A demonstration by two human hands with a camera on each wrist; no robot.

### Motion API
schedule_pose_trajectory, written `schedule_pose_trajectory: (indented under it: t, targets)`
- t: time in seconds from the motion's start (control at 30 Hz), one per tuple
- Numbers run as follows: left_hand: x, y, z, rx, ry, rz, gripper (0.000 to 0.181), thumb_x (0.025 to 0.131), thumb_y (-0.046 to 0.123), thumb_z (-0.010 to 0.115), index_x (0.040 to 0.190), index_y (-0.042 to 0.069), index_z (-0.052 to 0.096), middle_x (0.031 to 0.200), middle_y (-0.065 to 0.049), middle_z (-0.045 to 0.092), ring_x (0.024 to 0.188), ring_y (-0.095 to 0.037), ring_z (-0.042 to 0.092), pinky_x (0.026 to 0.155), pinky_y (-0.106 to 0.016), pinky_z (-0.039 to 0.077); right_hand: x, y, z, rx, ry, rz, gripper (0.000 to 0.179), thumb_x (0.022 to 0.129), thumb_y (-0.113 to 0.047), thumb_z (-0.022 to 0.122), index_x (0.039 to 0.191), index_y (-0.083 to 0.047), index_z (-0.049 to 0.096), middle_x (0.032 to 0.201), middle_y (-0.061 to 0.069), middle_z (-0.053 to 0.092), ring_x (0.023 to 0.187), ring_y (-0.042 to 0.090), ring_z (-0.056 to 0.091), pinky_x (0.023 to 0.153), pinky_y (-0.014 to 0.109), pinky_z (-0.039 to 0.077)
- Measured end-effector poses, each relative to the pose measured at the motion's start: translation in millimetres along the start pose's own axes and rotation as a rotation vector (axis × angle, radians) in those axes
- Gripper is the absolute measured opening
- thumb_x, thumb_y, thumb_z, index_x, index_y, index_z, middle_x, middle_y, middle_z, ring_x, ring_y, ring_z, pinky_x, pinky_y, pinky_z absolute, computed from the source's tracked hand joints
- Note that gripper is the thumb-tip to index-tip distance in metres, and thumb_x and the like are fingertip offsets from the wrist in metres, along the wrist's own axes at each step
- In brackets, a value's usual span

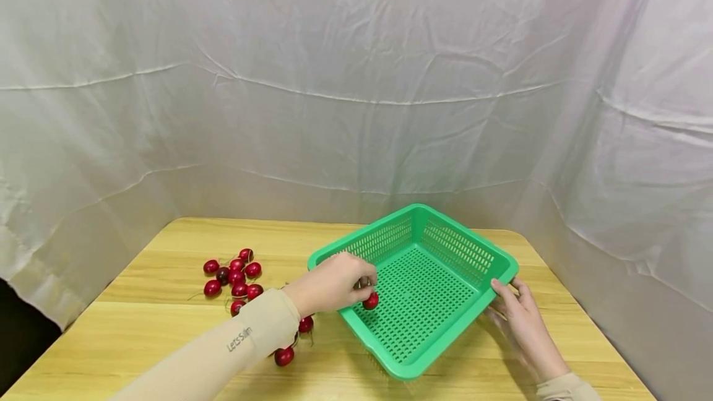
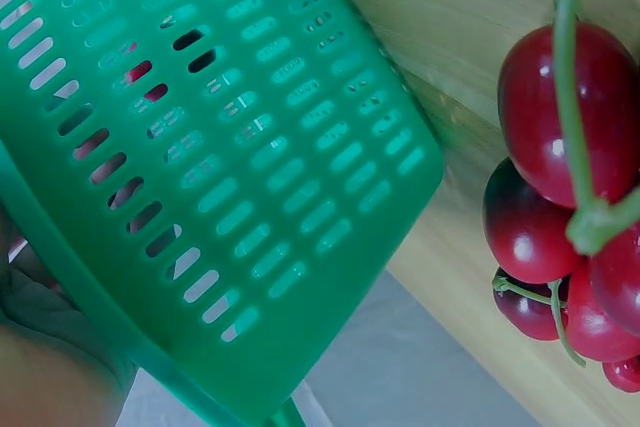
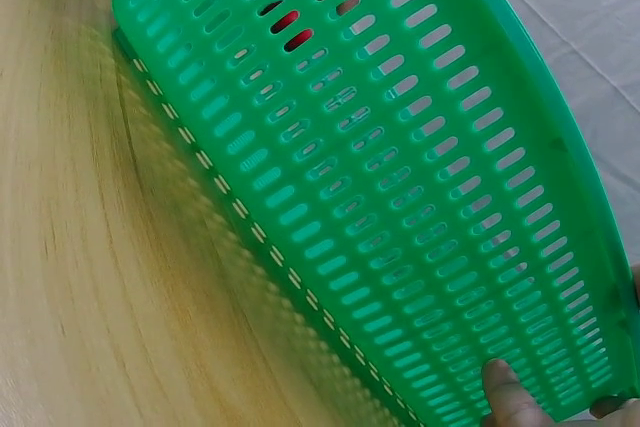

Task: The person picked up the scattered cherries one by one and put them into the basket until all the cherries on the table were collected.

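Observation:
A green plastic basket [image 1: 418,299] with slotted walls is at the middle right of the table in the head view, its near side tilted. My left hand [image 1: 340,280] reaches over the basket's left rim and pinches a red cherry [image 1: 370,301] by its upper side, just inside that rim. At the basket's right corner, my right hand [image 1: 522,320] grips the rim, thumb on top and fingers beneath. In the right wrist view a fingertip [image 3: 503,387] presses the outside of the slotted wall [image 3: 330,167]. Red shows through the slots there.
Left of the basket lie several loose dark-red cherries [image 1: 236,277] with thin stems, partly hidden by my left forearm. More cherries [image 1: 284,356] lie nearer, beside that sleeve. Everything stands on a wooden table [image 1: 167,320]; pale cloth [image 1: 356,141] hangs behind and on both sides.

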State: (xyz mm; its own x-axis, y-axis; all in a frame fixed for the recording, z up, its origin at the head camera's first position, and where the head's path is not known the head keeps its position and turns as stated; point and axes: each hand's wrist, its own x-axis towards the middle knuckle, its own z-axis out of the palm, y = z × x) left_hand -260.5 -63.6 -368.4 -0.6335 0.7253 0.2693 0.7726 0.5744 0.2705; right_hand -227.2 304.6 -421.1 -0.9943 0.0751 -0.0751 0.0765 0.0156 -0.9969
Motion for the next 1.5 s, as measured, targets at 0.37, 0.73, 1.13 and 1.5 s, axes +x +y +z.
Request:
schedule_pose_trajectory:
  t: [0.37, 0.73, 1.13, 1.5]
  targets:
    - [-0.8, -1.3, 0.5, -0.01, -0.001, 0.0, 0.01, 0.101, 0.012, 0.074, 0.092, 0.017, 0.076, 0.088, 0.009, 0.075, 0.075, 0.001, 0.057, 0.071, -0.016, 0.05, 0.6, 1.0, 0.5, 0.01, 0.011, -0.008, 0.069, 0.115, -0.037, 0.048, 0.16, -0.007, 0.006, 0.142, 0.008, 0.044, 0.107, -0.003, 0.069, 0.093, 0.018, 0.057]
    - [-1.1, -1.7, 0.1, -0.015, 0.004, 0.014, 0.012, 0.102, 0.01, 0.072, 0.093, 0.015, 0.077, 0.087, 0.009, 0.076, 0.073, 0.003, 0.058, 0.072, -0.016, 0.051, 1.1, 2.4, 0.4, 0.002, 0.017, -0.009, 0.069, 0.115, -0.038, 0.047, 0.161, -0.007, 0.006, 0.143, 0.009, 0.041, 0.108, -0.001, 0.069, 0.093, 0.018, 0.057]
    - [-7.0, -5.8, -8.4, -0.01, 0.092, 0.023, 0.008, 0.1, 0.01, 0.073, 0.099, 0.015, 0.079, 0.094, 0.005, 0.08, 0.084, -0.002, 0.07, 0.078, -0.017, 0.058, 1.1, 1.0, 1.1, -0.015, 0.019, 0.014, 0.07, 0.115, -0.039, 0.045, 0.163, -0.008, 0.003, 0.147, 0.01, 0.038, 0.108, -0.003, 0.068, 0.093, 0.017, 0.057]
    - [-27.8, -18.7, -29.3, -0.066, 0.172, -0.049, 0.006, 0.102, 0.013, 0.072, 0.104, 0.013, 0.078, 0.093, 0.003, 0.078, 0.084, -0.005, 0.07, 0.079, -0.027, 0.062, -0.6, -1.0, 2.5, -0.055, 0.022, 0.012, 0.075, 0.116, -0.042, 0.043, 0.167, -0.006, 0.002, 0.149, 0.013, 0.036, 0.107, -0.003, 0.066, 0.093, 0.015, 0.056]
